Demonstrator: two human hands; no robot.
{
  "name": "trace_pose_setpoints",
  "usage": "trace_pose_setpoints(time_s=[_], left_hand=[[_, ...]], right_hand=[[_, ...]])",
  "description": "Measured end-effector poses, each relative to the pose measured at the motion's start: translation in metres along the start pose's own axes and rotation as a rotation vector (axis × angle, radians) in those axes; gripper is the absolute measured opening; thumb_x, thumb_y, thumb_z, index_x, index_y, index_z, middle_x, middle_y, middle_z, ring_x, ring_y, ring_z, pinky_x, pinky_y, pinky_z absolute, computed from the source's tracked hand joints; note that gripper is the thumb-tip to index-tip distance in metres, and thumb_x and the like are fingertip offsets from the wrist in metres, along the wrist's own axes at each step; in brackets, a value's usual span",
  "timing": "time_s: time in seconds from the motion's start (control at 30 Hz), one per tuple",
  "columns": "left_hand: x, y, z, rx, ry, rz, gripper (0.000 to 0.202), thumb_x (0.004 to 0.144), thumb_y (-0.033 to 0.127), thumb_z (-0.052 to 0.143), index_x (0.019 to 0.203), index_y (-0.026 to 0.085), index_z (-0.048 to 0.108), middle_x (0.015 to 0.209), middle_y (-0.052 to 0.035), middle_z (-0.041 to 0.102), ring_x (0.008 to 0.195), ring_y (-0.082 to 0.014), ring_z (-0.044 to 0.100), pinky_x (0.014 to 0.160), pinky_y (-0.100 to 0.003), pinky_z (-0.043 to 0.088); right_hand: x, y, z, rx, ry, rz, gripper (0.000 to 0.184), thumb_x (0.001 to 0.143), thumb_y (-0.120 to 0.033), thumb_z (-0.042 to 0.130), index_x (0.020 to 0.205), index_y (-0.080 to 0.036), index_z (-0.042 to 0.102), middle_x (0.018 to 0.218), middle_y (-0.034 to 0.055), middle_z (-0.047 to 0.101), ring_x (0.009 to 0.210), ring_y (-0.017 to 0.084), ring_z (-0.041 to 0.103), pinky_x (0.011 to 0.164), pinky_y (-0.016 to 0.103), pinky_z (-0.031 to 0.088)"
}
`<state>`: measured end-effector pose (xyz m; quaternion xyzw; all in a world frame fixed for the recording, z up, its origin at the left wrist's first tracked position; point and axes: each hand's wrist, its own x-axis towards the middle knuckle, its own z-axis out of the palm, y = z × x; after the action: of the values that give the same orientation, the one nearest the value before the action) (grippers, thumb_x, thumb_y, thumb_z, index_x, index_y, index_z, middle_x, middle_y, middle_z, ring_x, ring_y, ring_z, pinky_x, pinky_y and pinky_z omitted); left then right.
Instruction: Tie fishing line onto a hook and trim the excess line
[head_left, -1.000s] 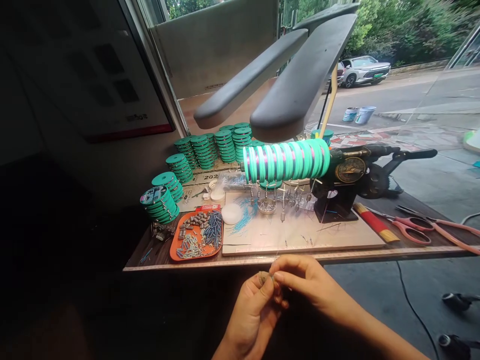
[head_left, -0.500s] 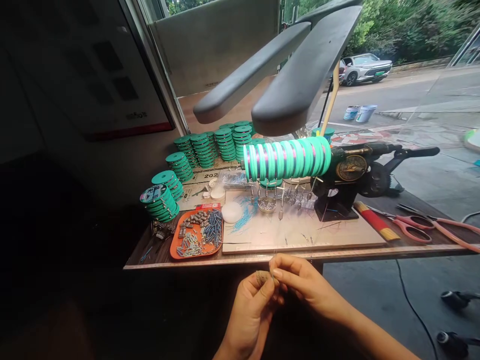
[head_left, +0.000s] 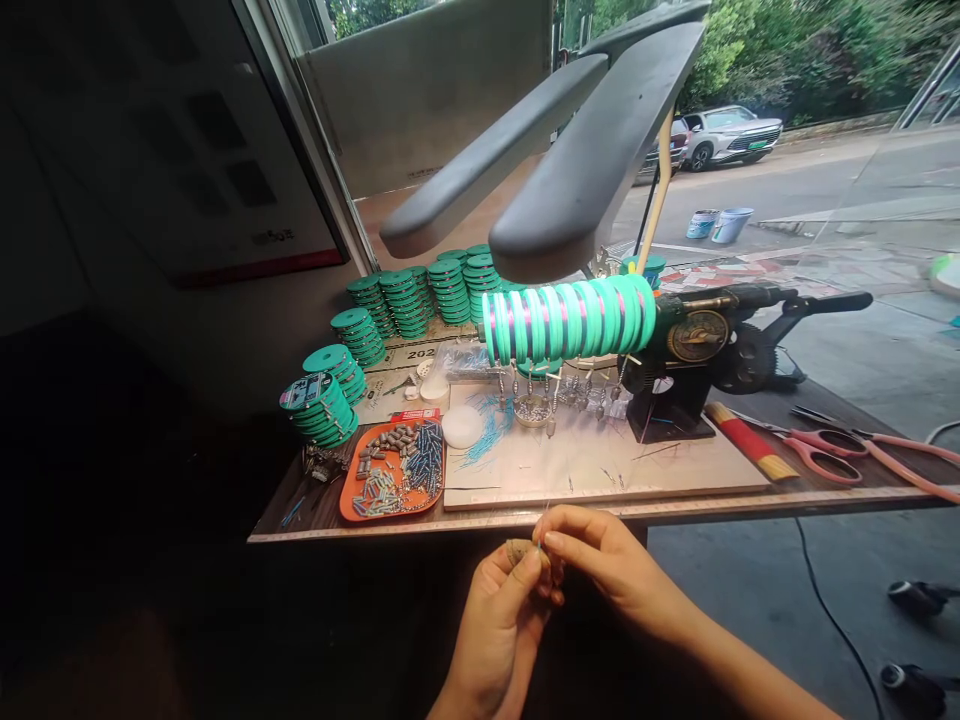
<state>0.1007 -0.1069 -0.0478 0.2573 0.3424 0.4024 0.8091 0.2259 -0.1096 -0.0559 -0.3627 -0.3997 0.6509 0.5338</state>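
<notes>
My left hand (head_left: 499, 620) and my right hand (head_left: 607, 575) meet just below the front edge of the work table (head_left: 315, 515). Both pinch a tiny item at the fingertips, too small to name; a thin line seems to rise from it toward the table. A row of green spools (head_left: 568, 318) sits on the shaft of a black hand-crank winder (head_left: 701, 345), with small weights hanging under it. An orange tray (head_left: 346, 500) of small grey and blue tubes lies at the left of a pale board (head_left: 675, 465).
Stacks of green spools (head_left: 405, 300) crowd the back left of the table. Pink-handled scissors (head_left: 829, 455) and a red-and-yellow stick (head_left: 746, 442) lie at the right. A grey two-armed lamp (head_left: 555, 160) hangs overhead. Cables and dark objects lie on the floor at right.
My hands stay pinched together and have shifted very slightly left and up. The view has swayed a little; nothing on the table has moved.
</notes>
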Motion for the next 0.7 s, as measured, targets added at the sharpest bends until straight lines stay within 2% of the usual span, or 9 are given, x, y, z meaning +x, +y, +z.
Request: trace_pose_setpoints(time_s=[0.3, 0.5, 0.7], left_hand=[[0.0020, 0.0003, 0.0005, 0.057, 0.015, 0.057, 0.021, 0.070, 0.026, 0.068, 0.059, 0.011, 0.059, 0.060, 0.0004, 0.050, 0.059, -0.0084, 0.042, 0.060, -0.020, 0.037], [0.0014, 0.0030, 0.0015, 0.135, 0.012, 0.103, 0.020, 0.071, 0.026, 0.067, 0.060, 0.011, 0.060, 0.060, -0.0004, 0.053, 0.060, -0.0092, 0.044, 0.063, -0.021, 0.037], [0.0015, 0.0014, -0.0024, 0.081, 0.007, 0.094, 0.020, 0.071, 0.025, 0.067, 0.058, 0.012, 0.057, 0.059, 0.0002, 0.052, 0.060, -0.0092, 0.044, 0.063, -0.021, 0.037]], right_hand=[[0.0018, 0.0015, 0.0041, 0.002, 0.040, 0.006, 0.028, 0.073, -0.039, 0.065, 0.068, -0.014, 0.053, 0.056, -0.0030, 0.054, 0.052, 0.010, 0.051, 0.053, 0.022, 0.041], [0.0009, 0.0045, 0.0087, 0.186, 0.061, 0.090, 0.025, 0.071, -0.035, 0.067, 0.069, -0.014, 0.053, 0.058, -0.0041, 0.050, 0.054, 0.007, 0.044, 0.056, 0.020, 0.036], [0.0020, 0.0018, 0.0074, 0.135, 0.034, 0.107, 0.027, 0.073, -0.039, 0.066, 0.069, -0.014, 0.056, 0.058, -0.0024, 0.054, 0.055, 0.009, 0.049, 0.058, 0.021, 0.039]])
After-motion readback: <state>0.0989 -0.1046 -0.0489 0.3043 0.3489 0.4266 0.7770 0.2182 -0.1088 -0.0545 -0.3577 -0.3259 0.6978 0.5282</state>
